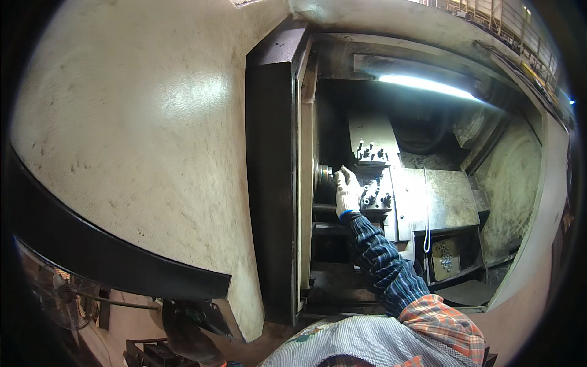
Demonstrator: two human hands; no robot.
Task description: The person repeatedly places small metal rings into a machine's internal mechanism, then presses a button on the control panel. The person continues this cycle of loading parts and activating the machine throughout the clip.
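Observation:
My right hand (pixel 347 191), in a white work glove, reaches into the open work space of a lathe-like machine. Its fingers are closed together at the face of the round metal chuck (pixel 323 175). Whatever they grip, if anything, is hidden or too small to make out. Just right of the glove stand two tool blocks, a far one (pixel 372 154) and a near one (pixel 378 200), both with several bolts and round holders. A dark striped sleeve cover (pixel 382 254) wraps my right forearm. My left hand does not show.
A lit lamp (pixel 428 85) runs along the back wall. A white hose (pixel 426 214) hangs over the metal cover at right. Below it, a tray (pixel 438 274) holds several small metal parts. The dark door edge (pixel 269 183) borders the opening at left; a fan (pixel 70 303) stands lower left.

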